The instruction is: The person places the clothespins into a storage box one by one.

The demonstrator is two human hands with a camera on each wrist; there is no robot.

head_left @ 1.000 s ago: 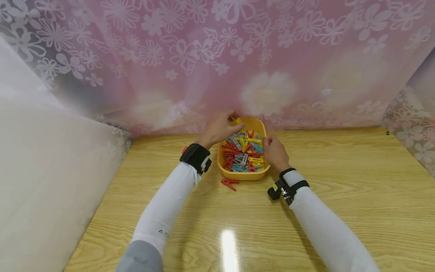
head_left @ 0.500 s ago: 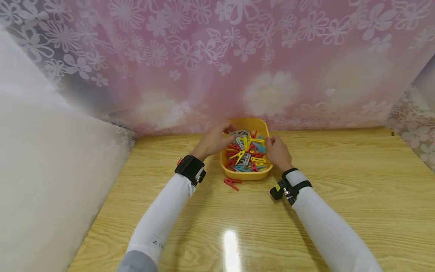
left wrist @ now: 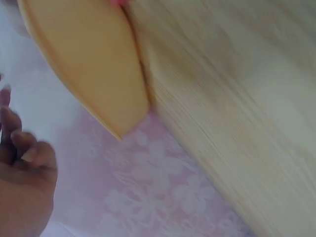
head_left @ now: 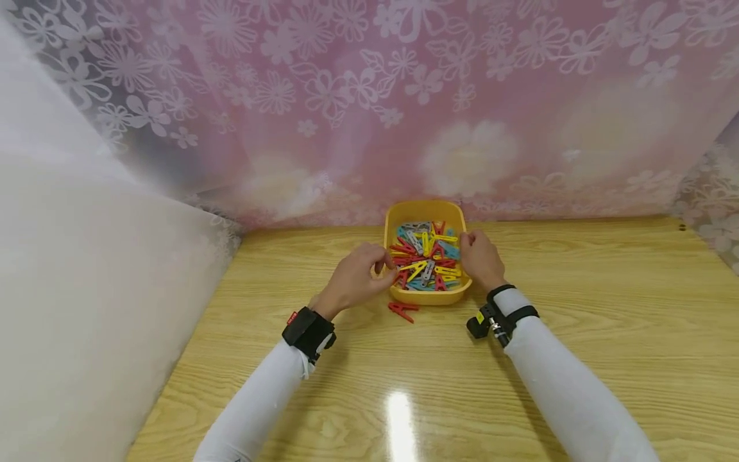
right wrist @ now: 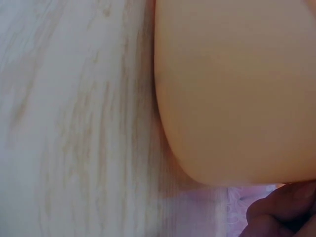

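A yellow plastic tub (head_left: 425,209) stands on the wooden table, filled with several red, yellow, grey and blue clothes pegs (head_left: 426,260). My right hand (head_left: 469,242) grips the tub's right rim; its fingers (right wrist: 281,212) show beside the tub's wall (right wrist: 237,89). My left hand (head_left: 385,264) hovers just left of the tub with curled fingers, and nothing shows in it. In the left wrist view the curled fingers (left wrist: 22,158) stay apart from the tub (left wrist: 89,64). A loose red peg (head_left: 403,310) lies on the table just in front of the tub.
The wooden table (head_left: 577,308) stretches wide to the right and toward me. A pink flowered curtain (head_left: 404,96) hangs right behind the tub. A white sheet (head_left: 86,256) walls off the left side.
My left hand held a yellow peg over the tub's far left corner, then pulled back toward me to the tub's left side without it. The right hand stayed on the rim.
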